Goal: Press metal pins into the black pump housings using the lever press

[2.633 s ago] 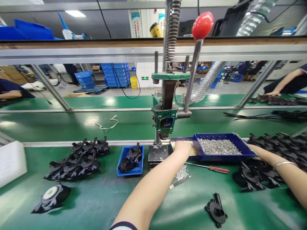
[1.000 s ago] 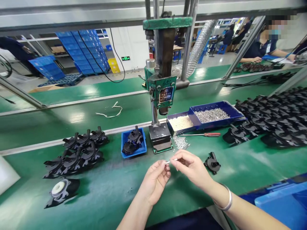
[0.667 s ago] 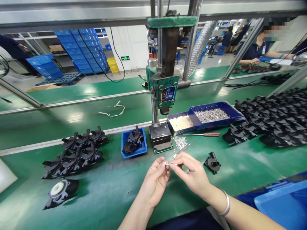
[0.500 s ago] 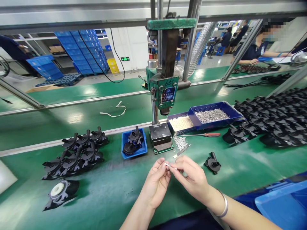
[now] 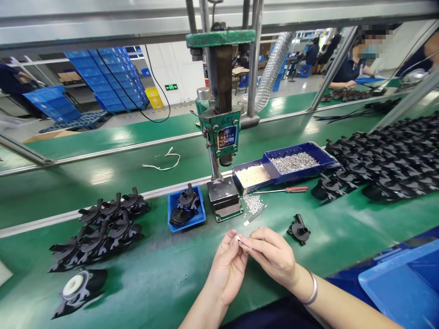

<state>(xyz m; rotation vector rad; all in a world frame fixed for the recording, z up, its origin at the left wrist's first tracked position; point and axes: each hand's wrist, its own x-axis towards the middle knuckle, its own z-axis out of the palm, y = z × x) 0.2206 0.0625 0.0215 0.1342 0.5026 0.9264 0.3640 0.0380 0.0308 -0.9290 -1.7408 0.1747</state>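
Note:
My left hand [image 5: 228, 267] pinches a small white piece [image 5: 239, 238] between thumb and forefinger. The fingertips of my right hand [image 5: 272, 256] are closed against that piece from the right; whatever they hold is too small and covered to name. Both hands meet above the green bench, in front of the press base [image 5: 223, 194]. Just beyond them lie tweezers [image 5: 254, 215] beside a scatter of small silvery rings [image 5: 254, 204]. A black pump housing [image 5: 299, 229] with a spout sits to the right of my right hand.
A green hand press [image 5: 221, 132] stands behind my hands. Bins of white pieces [image 5: 253, 176] and metal pins [image 5: 294, 162] flank it, with a screwdriver [image 5: 288, 190] in front. Black housings stand left [image 5: 118, 228], right [image 5: 394, 160] and in a blue tray [image 5: 203, 214]. A co-worker [image 5: 353, 68] sits beyond.
The view has shifted slightly, so the press and bins appear further left. My right fingertips have drawn closer to the white piece, and both hands stay together.

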